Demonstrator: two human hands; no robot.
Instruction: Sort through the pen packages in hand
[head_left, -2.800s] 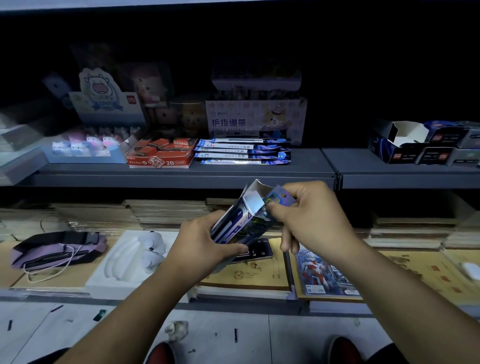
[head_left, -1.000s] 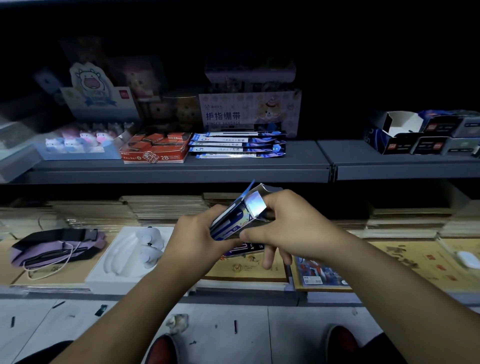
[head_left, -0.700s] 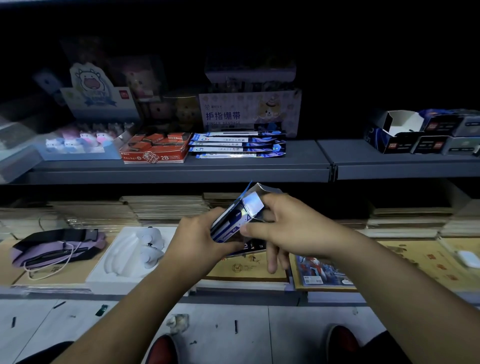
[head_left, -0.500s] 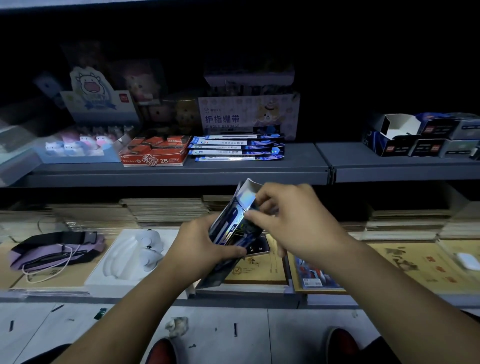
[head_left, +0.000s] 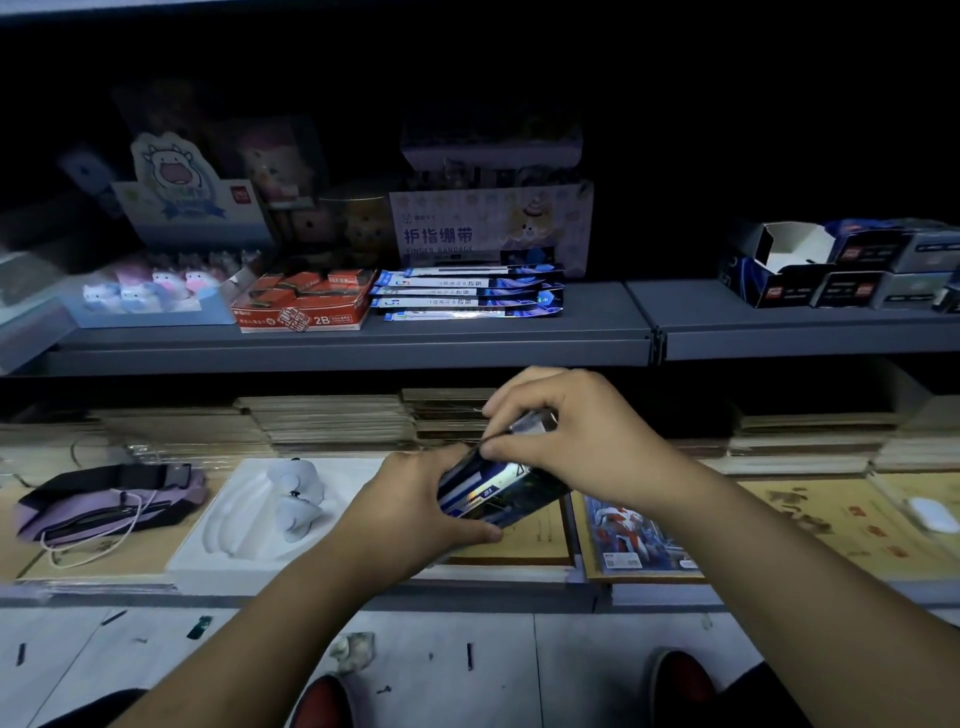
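Observation:
A shiny blue and silver card box (head_left: 498, 491) lies tilted between both hands, above the lower shelf. My left hand (head_left: 410, 512) grips its lower left end, thumb along the underside. My right hand (head_left: 576, 434) curls over the upper right end and pinches the box's silvery flap between thumb and fingers. What is inside the box is hidden. A stack of similar blue packets (head_left: 467, 293) lies on the grey upper shelf (head_left: 597, 338).
Upper shelf: a red 2B box (head_left: 304, 304), a tray of small cow figures (head_left: 145, 291), dark boxes (head_left: 841, 270) at the right. Lower shelf: notebook stacks (head_left: 332, 423), a white foam tray (head_left: 270, 512), a purple pouch (head_left: 109, 501), a picture book (head_left: 631, 538). Red shoes (head_left: 675, 686) on the tiled floor.
The box has dropped lower and tipped flatter between the hands. My right hand has come down over its open top end and now pinches the flap.

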